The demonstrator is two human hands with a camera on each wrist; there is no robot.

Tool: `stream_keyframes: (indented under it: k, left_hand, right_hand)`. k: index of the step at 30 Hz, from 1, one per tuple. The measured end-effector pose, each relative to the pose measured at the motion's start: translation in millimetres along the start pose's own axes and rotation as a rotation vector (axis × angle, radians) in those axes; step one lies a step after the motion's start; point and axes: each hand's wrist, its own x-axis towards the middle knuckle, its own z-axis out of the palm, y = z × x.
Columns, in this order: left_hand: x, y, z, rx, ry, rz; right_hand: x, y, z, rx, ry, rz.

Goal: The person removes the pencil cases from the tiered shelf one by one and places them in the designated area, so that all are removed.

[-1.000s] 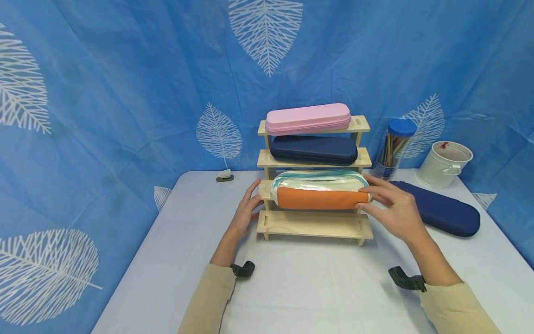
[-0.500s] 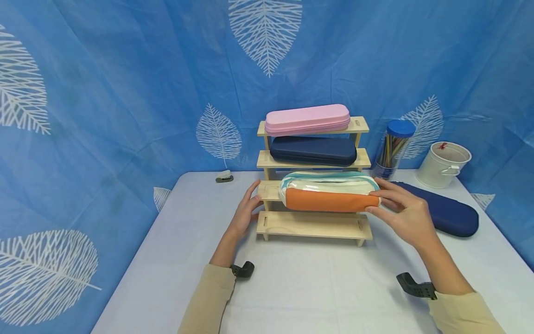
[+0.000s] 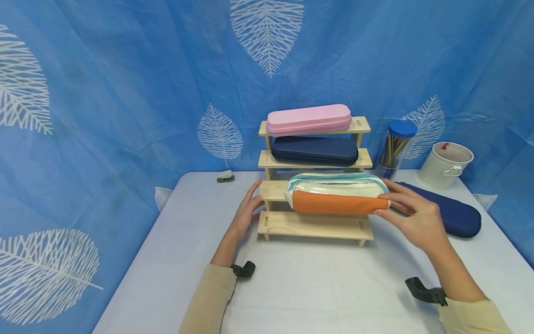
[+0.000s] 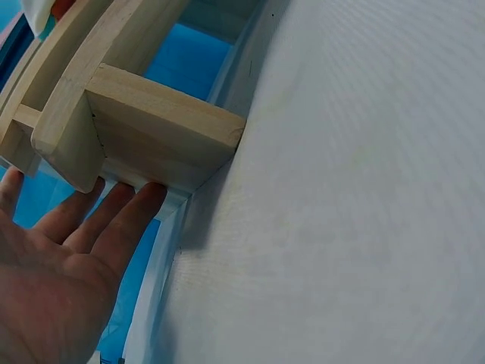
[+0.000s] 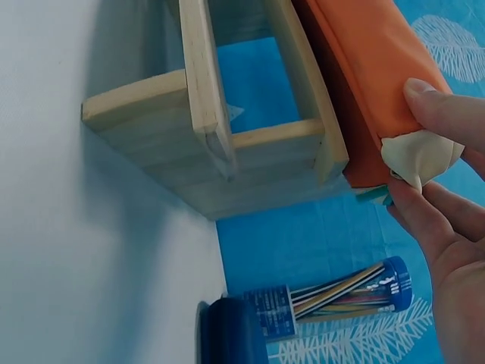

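Observation:
My right hand pinches the right end of an orange pencil case with a clear top and teal trim. The case overlaps the second step from the bottom of a wooden tiered rack and sticks out past its right side. In the right wrist view, thumb and fingers hold the cream end of the case. With fingers straight, my left hand touches the left side of the rack; its fingertips rest at the wooden side panel in the left wrist view.
A pink case lies on the top step, a navy case below it. Right of the rack are another blue case, a blue-lidded jar of pencils and a white bucket. A small stapler sits at back left.
The right hand has moved right and slightly toward the front, carrying the orange pencil case along and baring the step's left part. The left hand has stayed at the rack.

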Motion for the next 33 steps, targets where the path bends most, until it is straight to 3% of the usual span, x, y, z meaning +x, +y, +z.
stream_keyframes:
  k: [22, 33]
  left_hand:
    - [-0.4, 3.4, -1.6, 0.015, -0.002, 0.001]
    - [-0.9, 4.7, -1.1, 0.001, -0.01, -0.002]
  right_hand:
    - [-12, 4, -20.2, -0.089, 0.026, 0.037]
    - [-20, 9, -33.1, -0.065, 0.053, 0.017]
